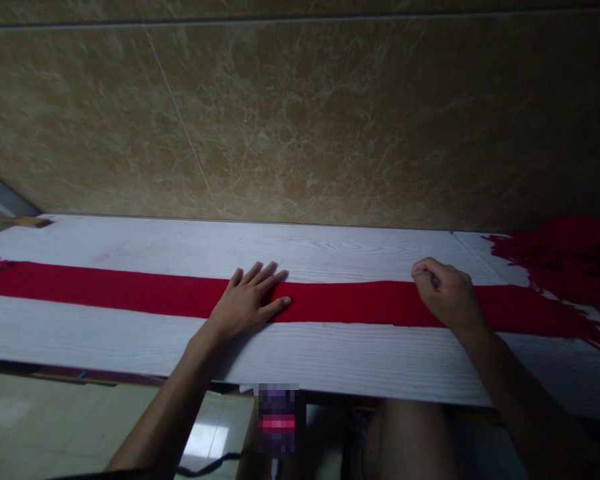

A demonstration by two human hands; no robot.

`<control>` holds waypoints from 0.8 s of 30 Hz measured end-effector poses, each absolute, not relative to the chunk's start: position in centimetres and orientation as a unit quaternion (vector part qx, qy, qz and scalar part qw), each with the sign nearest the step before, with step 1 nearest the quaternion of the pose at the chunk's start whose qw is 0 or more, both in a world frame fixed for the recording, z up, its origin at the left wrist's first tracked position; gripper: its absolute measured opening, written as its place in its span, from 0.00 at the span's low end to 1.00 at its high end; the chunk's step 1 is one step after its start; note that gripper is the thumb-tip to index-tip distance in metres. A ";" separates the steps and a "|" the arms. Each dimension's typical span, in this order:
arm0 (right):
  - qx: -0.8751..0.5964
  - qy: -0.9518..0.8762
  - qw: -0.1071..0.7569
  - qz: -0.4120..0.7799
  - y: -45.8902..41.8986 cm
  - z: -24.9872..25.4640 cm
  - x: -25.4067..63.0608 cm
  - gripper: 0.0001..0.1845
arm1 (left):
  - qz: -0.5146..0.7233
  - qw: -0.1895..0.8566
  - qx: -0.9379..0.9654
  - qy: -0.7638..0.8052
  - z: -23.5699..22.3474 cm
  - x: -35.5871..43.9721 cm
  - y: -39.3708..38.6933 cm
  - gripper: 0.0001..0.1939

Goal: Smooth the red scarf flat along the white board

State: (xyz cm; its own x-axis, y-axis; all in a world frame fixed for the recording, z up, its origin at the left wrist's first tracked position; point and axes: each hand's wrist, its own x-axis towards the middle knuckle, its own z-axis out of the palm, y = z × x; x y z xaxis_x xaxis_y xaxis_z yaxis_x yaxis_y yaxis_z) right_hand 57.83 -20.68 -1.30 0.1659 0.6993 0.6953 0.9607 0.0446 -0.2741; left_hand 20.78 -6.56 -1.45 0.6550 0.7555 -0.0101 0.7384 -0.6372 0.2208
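A long red scarf lies flat, stretched lengthwise along a white wood-grain table, with fringes at both ends. My left hand rests palm down on it left of the middle, fingers spread. Farther right, my right hand is closed into a fist over the scarf. Its curled fingers hide whatever may be inside, and I cannot tell whether it touches the cloth.
A heap of red fringed cloth lies at the table's right end, close to the scarf's fringe. Behind the table rises a brown marbled tile wall. A small wooden block sits at the back left corner, beside a grey metal bar.
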 end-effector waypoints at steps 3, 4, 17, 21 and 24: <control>-0.683 -0.606 0.382 -0.144 -20.7 -1.5 57.9 0.08 | 0.042 0.103 0.904 0.412 -1.5 20.8 -6.5 0.36; -0.685 -0.602 0.387 -0.136 -20.7 -1.5 57.9 0.08 | 0.043 0.103 0.905 0.411 -1.5 20.7 -6.6 0.36; -0.702 -0.590 0.375 -0.136 -20.6 -1.3 57.6 0.09 | 0.055 0.106 0.908 0.402 -1.8 20.6 -6.3 0.36; -0.693 -0.599 0.370 -0.155 -20.6 -1.5 57.8 0.09 | 0.055 0.109 0.906 0.405 -1.6 20.6 -6.5 0.36; -0.689 -0.602 0.371 -0.156 -20.6 -1.6 58.0 0.09 | 0.055 0.108 0.906 0.406 -1.5 20.7 -6.5 0.36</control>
